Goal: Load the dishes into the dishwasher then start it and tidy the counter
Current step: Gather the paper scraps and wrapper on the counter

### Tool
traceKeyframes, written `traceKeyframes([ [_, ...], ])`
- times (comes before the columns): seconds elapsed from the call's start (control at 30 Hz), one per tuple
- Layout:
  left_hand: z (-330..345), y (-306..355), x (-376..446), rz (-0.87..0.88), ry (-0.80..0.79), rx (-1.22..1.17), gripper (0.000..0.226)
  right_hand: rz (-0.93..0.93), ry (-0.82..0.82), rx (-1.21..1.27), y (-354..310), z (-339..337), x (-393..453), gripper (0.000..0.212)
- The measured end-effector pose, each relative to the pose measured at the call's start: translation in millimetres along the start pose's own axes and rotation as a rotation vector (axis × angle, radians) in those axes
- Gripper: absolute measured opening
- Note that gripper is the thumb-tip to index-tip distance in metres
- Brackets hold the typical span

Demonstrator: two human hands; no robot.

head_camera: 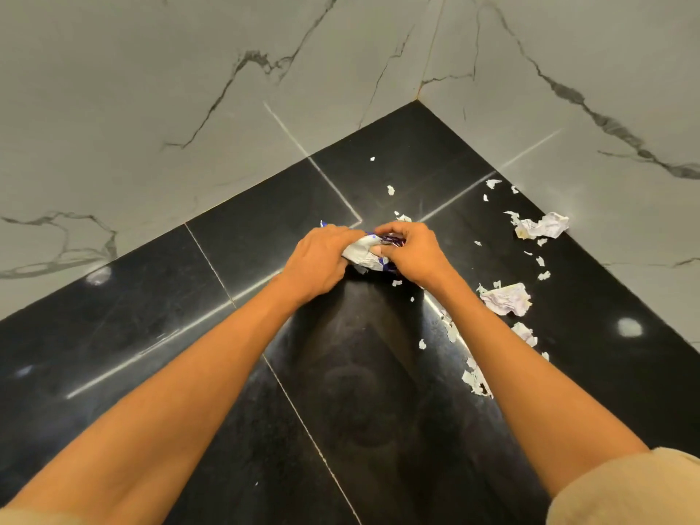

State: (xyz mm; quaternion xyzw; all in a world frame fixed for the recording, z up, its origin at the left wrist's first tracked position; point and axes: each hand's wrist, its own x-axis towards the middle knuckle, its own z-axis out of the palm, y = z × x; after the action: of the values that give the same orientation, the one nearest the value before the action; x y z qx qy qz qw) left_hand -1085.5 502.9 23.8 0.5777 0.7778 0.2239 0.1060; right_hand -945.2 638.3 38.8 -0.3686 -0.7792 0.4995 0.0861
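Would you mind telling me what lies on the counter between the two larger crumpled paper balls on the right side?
In the head view, small torn paper scraps lie scattered on the black counter between the far crumpled paper and the near crumpled paper; nothing larger.

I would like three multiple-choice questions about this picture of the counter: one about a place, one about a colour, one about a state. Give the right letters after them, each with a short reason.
1. Where do most of the loose paper scraps lie?
A. on the person's right
B. on the person's left
C. on the wall

2. What colour is the counter?
A. white
B. black
C. brown

3. What are the hands doing?
A. both rest flat on the counter
B. both grip one crumpled wrapper
C. each holds its own plate

Answers:
1 A: the paper scraps are scattered beside the right arm; the left side shows none.
2 B: the counter is glossy black, against grey marble walls.
3 B: the left hand and right hand curl round the crumpled wrapper, white with purple print.
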Motion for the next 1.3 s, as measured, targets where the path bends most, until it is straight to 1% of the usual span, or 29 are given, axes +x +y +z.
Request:
traceKeyframes([
  [0.07,-2,0,7,-0.066,-0.012,0.003,0.035,-0.106,0.192,-0.173,-3,2,-2,0.037],
  [0.13,-2,-1,11,-0.156,-0.04,-0.019,0.035,-0.323,0.393,-0.355,-5,7,-8,0.037],
  [0.17,-1,-2,12,-0.183,-0.053,-0.031,0.034,-0.427,0.452,-0.423,-7,10,-11,0.037],
  [0.2,0,-3,12,-0.195,-0.061,-0.044,0.032,-0.507,0.458,-0.489,-7,15,-14,0.039],
  [0.23,1,-3,12,-0.2,-0.066,-0.056,0.029,-0.558,0.418,-0.556,-5,21,-16,0.043],
  [0.27,2,-4,11,-0.204,-0.071,-0.06,0.026,-0.57,0.357,-0.613,-3,27,-18,0.047],
  [0.33,4,-6,10,-0.226,-0.077,-0.021,0.028,-0.515,0.239,-0.678,7,38,-21,0.051],
  [0.37,5,-7,9,-0.251,-0.084,0.001,0.032,-0.491,0.211,-0.671,13,42,-20,0.051],
  [0.43,4,-6,9,-0.316,-0.122,-0.052,0.041,-0.478,0.208,-0.602,19,46,-17,0.049],
  [0.5,2,-3,9,-0.343,-0.156,-0.12,0.052,-0.455,0.227,-0.521,21,49,-13,0.047],
  [0.63,-9,2,16,-0.397,-0.141,-0.231,0.085,-0.391,0.23,-0.41,16,52,-14,0.045],
  [0.7,-13,3,20,-0.426,-0.188,-0.256,0.089,-0.407,0.241,-0.39,15,52,-16,0.042],
  [0.77,-15,6,23,-0.431,-0.224,-0.248,0.084,-0.44,0.258,-0.392,16,51,-17,0.042],
  [0.87,-13,16,23,-0.404,-0.243,-0.181,0.06,-0.45,0.238,-0.343,17,45,-19,0.053],
  [0.97,-6,27,22,-0.378,-0.201,-0.108,0.034,-0.428,0.215,-0.293,14,34,-22,0.066],
  [1.0,-3,30,22,-0.368,-0.174,-0.077,0.029,-0.416,0.214,-0.275,13,30,-23,0.068],
  [1.1,5,43,26,-0.323,-0.119,-0.045,0.023,-0.379,0.204,-0.241,15,13,-26,0.07],
  [1.2,13,56,32,-0.283,-0.04,-0.061,0.019,-0.362,0.165,-0.23,19,-13,-31,0.079],
  [1.27,20,62,38,-0.286,0.029,-0.081,0.019,-0.374,0.183,-0.263,23,-34,-37,0.087],
  [1.3,23,65,40,-0.297,0.052,-0.097,0.022,-0.368,0.22,-0.29,29,-44,-39,0.089],
])
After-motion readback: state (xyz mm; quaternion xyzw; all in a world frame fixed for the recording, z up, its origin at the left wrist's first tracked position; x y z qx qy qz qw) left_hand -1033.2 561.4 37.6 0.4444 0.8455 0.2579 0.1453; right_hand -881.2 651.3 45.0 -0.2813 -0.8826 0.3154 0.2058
